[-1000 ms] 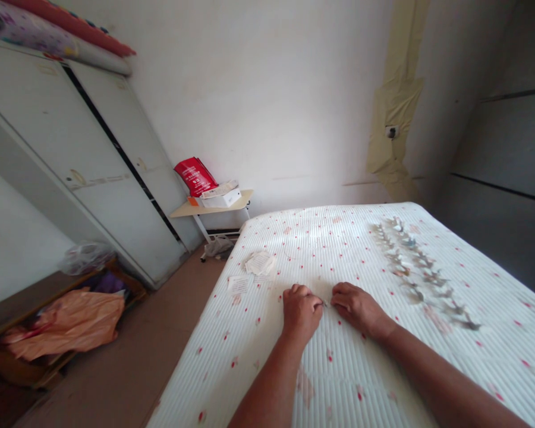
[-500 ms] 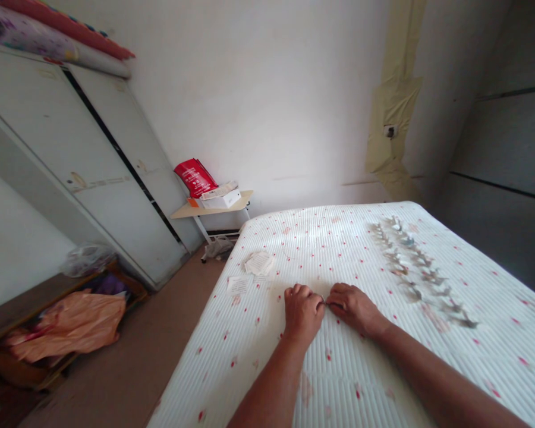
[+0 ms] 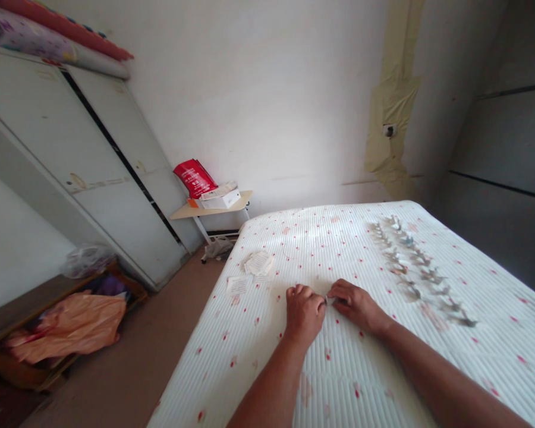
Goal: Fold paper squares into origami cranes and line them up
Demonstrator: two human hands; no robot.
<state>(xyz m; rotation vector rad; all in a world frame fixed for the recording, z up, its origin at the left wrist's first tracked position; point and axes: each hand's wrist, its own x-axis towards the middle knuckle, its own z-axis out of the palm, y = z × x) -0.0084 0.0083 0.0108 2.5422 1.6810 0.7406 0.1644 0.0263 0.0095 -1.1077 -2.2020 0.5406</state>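
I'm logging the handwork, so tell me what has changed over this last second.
The right hand moved slightly leftward toward the left hand, narrowing the gap at the small piece that the left hand pinches. No release is visible. The folded figures and paper slips stayed put.

White bed (image 3: pixel 334 380): a printed slip (image 3: pixel 237 286) is laid beside a paper pile (image 3: pixel 257 262); small figures (image 3: pixel 432 276) are ranged to the pile's right.

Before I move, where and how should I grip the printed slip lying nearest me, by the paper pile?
Probably by its near edge: pinch the slip there, coming in low from your side. It lies flat on the bed, with that edge uncovered, while the paper pile sits beyond it, to the right.
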